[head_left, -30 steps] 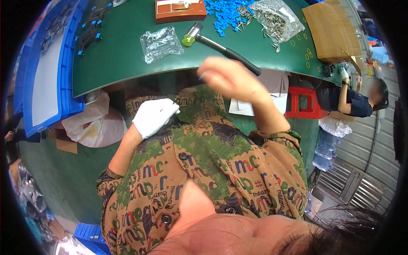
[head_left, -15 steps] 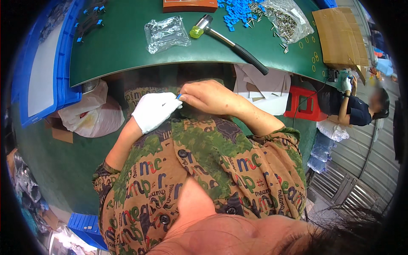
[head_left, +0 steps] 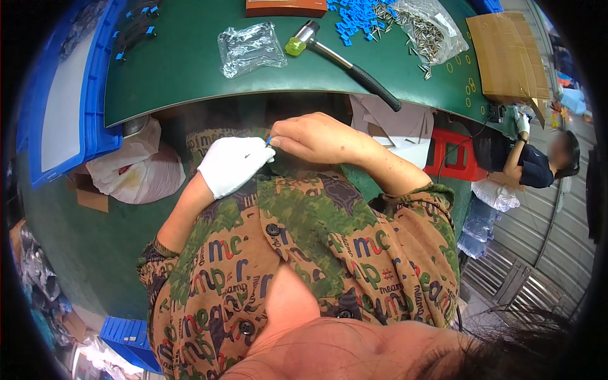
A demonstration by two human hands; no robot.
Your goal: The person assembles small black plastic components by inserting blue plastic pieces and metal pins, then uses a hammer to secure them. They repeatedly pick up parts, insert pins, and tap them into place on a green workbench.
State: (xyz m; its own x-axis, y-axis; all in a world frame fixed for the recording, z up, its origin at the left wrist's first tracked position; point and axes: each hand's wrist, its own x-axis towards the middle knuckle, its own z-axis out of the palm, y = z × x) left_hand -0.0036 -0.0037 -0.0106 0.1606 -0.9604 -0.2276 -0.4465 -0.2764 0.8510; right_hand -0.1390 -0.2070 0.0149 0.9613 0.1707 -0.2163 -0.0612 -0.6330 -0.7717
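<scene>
My left hand (head_left: 232, 166) wears a white glove, and its fingers are closed around a small blue plastic piece (head_left: 269, 141). My bare right hand (head_left: 311, 138) pinches the same piece from the other side, so the two hands meet at the fingertips. Most of the piece is hidden by the fingers. Both hands are in front of my body, just below the near edge of the green table (head_left: 177, 82). Similar-coloured blue plastic pieces (head_left: 353, 20) lie piled at the table's far side, beside metal pins (head_left: 429, 39) spilling from a clear bag.
A rubber-gripped mallet (head_left: 335, 58), a clear plastic packet (head_left: 251, 50) and an orange box (head_left: 285, 7) lie on the table. Dark parts with blue ends (head_left: 134, 30) sit far left, near a blue crate (head_left: 95, 95). Cardboard (head_left: 506, 57) lies right; a co-worker (head_left: 535, 161) works beyond.
My right hand has shifted slightly away from me, and a little more blue shows between the fingertips. The co-worker's gloved hand has moved a little.
</scene>
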